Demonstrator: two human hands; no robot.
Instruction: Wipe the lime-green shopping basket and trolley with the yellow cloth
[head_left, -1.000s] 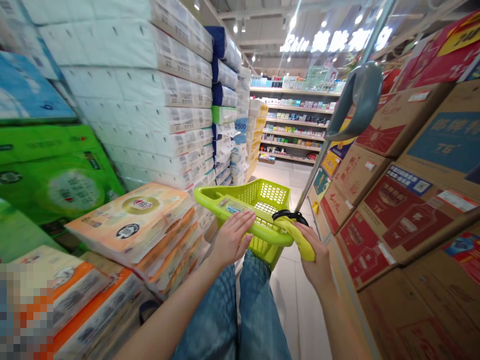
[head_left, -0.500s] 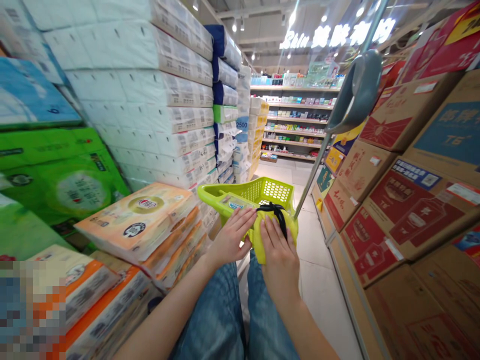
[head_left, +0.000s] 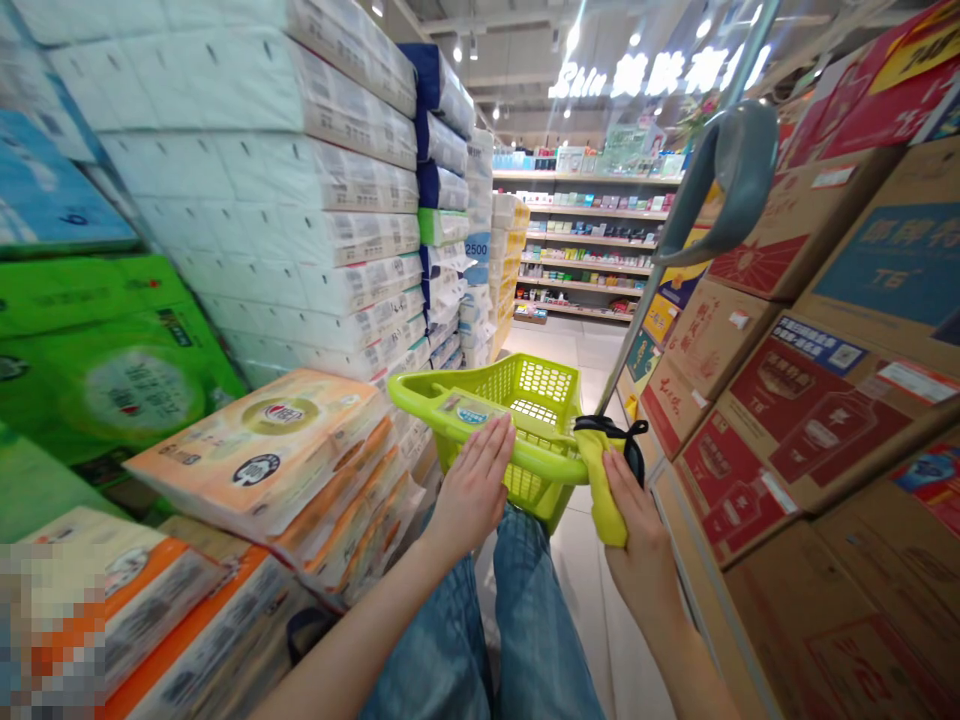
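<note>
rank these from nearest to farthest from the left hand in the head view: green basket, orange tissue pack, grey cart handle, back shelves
1. green basket: the left hand lies flat on its near rim.
2. orange tissue pack: just left of the hand, top of a low stack.
3. grey cart handle: up high on the right.
4. back shelves: at the far end of the aisle.

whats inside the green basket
The green basket shows only its bare mesh floor and walls. The left hand and near rim hide the nearest part of the inside.
</note>
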